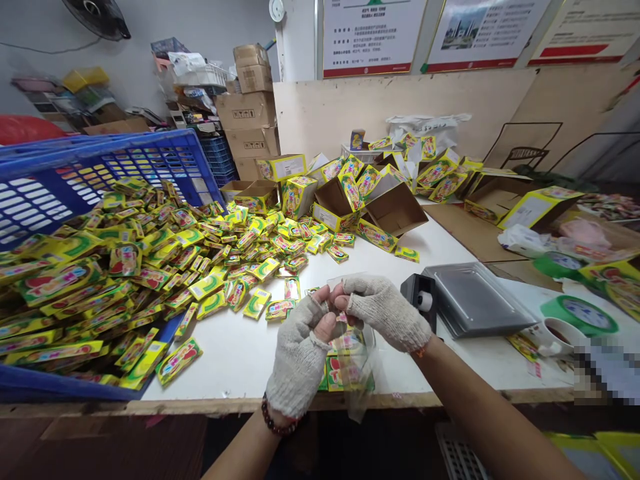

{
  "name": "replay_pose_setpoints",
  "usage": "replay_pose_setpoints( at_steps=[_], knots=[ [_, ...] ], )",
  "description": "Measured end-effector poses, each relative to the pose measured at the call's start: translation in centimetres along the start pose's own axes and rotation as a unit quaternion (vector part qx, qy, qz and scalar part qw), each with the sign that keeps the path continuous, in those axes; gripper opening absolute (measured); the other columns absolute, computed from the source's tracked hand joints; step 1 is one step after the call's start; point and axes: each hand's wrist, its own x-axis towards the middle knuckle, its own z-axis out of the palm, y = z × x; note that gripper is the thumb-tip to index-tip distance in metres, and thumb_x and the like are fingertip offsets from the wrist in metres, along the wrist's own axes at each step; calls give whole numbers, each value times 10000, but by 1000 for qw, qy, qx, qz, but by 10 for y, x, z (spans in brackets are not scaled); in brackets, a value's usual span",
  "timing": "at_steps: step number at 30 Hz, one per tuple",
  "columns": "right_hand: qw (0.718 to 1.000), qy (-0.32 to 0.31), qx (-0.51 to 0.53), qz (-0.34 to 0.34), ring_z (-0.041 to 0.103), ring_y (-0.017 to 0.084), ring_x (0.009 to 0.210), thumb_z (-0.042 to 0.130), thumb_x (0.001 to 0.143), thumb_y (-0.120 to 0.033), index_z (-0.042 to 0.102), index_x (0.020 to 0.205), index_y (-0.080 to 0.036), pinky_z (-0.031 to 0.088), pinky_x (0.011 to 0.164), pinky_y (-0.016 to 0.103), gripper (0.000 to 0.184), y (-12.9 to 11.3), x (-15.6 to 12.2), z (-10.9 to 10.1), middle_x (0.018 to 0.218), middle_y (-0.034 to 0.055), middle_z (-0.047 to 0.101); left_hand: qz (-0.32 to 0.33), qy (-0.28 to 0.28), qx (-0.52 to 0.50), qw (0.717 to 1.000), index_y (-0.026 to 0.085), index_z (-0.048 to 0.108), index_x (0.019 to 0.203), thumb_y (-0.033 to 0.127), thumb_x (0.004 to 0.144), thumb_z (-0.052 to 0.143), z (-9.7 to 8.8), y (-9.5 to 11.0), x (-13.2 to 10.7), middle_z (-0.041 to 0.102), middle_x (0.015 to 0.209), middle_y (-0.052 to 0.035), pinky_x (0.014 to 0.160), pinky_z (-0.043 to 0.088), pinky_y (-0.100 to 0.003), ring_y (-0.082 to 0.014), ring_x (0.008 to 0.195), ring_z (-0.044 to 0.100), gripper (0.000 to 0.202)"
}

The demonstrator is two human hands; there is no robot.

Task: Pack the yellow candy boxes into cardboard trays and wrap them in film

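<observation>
Left hand (299,357) and right hand (386,312) pinch the top of the clear bag (356,373), hanging straight below; loose packets (150,267) lie left

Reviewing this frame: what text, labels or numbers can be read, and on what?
Nothing reads clearly.
Wall posters: print too small.
Yellow packets: printing blurred.
Cardboard cartons: markings too small.
Green tape rolls: print blurred.
Left hand and right hand hold a clear bag: packets inside blurred.

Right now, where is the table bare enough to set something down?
Bare tabletop lies between the packet heap and the left hand holding the clear bag, and between the open cartons and the scale. The left is crowded.
</observation>
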Motion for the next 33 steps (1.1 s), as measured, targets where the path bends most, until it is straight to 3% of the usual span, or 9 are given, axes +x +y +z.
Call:
replay_pose_setpoints(
  at_steps=[11, 16, 19, 23, 26, 30, 33],
  knots=[
    [1000, 5, -4, 5, 505, 93, 539, 657, 763, -392, 634, 702, -159, 384, 464, 211, 243, 0, 1, 4, 634, -1, 561, -14, 12, -7, 1000, 179, 660, 1082, 392, 681, 819, 3, 6, 4, 724, 1088, -97, 803, 605, -314, -228, 979, 695, 481],
    [999, 4, -34, -20, 492, 84, 517, 645, 791, -448, 619, 686, -164, 391, 461, 214, 304, -2, 2, 4, 653, 0, 566, -10, 19, -11, 1000, 172, 679, 1048, 420, 692, 808, 2, 8, 5, 723, 1094, -99, 756, 605, -283, -215, 943, 702, 453],
    [999, 2, -44, -31, 491, 82, 529, 619, 818, -431, 624, 704, -167, 396, 473, 220, 288, -1, 3, 4, 703, 7, 588, -19, 22, -32, 999, 180, 681, 1061, 428, 709, 797, 0, 5, 6, 716, 1116, -95, 802, 598, -293, -208, 955, 699, 446],
    [994, 17, -84, -64, 549, 121, 669, 597, 814, -315, 652, 804, -181, 449, 591, 249, 145, 2, 5, 5, 788, 21, 629, -38, 31, -92, 995, 199, 659, 1096, 400, 732, 787, 1, 2, 12, 706, 1137, -91, 843, 588, -301, -192, 982, 690, 436],
    [985, 50, -143, -83, 550, 138, 751, 649, 736, -242, 604, 722, -186, 451, 701, 271, 73, 5, 3, 6, 769, 9, 613, -54, 54, -143, 987, 200, 650, 1103, 371, 713, 801, 4, 1, 18, 709, 1116, -96, 808, 589, -273, -171, 919, 701, 451],
    [992, 41, -115, -44, 520, 117, 671, 583, 788, -291, 575, 693, -180, 432, 639, 256, 147, 8, -2, 4, 701, -4, 569, -62, 50, -152, 985, 167, 694, 1024, 347, 677, 824, 9, -4, 21, 714, 1102, -106, 827, 578, -251, -166, 902, 704, 412],
    [998, 26, -46, 18, 472, 100, 556, 562, 816, -418, 599, 749, -167, 392, 525, 240, 262, 13, -4, 1, 624, -20, 520, -77, 9, -129, 989, 162, 715, 1051, 368, 688, 815, 8, -12, 19, 693, 1180, -118, 966, 540, -320, -222, 1068, 666, 429]
  ],
)
